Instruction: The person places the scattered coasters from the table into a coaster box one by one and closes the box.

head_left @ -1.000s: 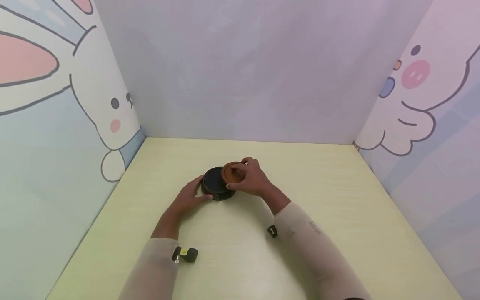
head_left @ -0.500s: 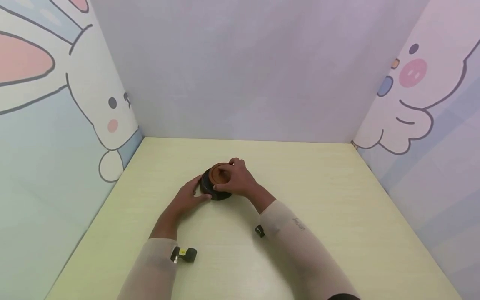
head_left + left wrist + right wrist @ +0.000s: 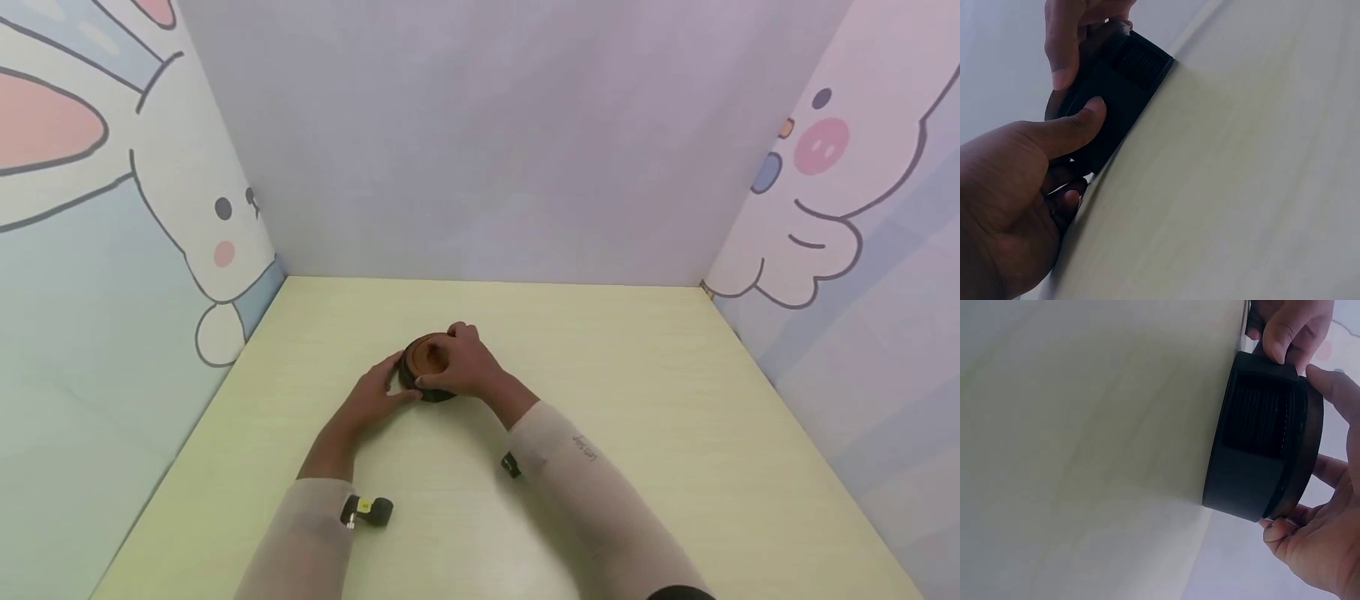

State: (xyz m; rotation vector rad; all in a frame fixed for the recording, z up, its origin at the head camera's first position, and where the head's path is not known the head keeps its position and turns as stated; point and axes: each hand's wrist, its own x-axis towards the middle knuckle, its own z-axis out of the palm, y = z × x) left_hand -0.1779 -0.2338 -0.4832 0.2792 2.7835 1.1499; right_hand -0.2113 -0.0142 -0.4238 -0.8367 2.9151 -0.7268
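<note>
A round brown coaster [image 3: 427,358] lies on top of a black round holder [image 3: 437,397] on the table, appearing level with its rim. My right hand [image 3: 468,367] pinches the coaster by its edge from above, fingers at the far side and thumb at the near side. On the left, my left hand [image 3: 371,400] grips the holder's side between thumb and fingers. In the right wrist view, the holder [image 3: 1244,478] has a side opening with thin dark layered edges inside, and the brown coaster [image 3: 1310,434] sits against its top face.
The pale yellow table [image 3: 637,400] runs back to a plain grey wall [image 3: 480,150]. Side walls with cartoon animals stand at left and right. A small black wrist camera [image 3: 380,511] juts from the left sleeve, another [image 3: 511,464] from the right sleeve.
My right hand has moved left and slightly down with the brown coaster, from overlapping the holder's right edge to over the holder. The left hand has kept its grip in place.
</note>
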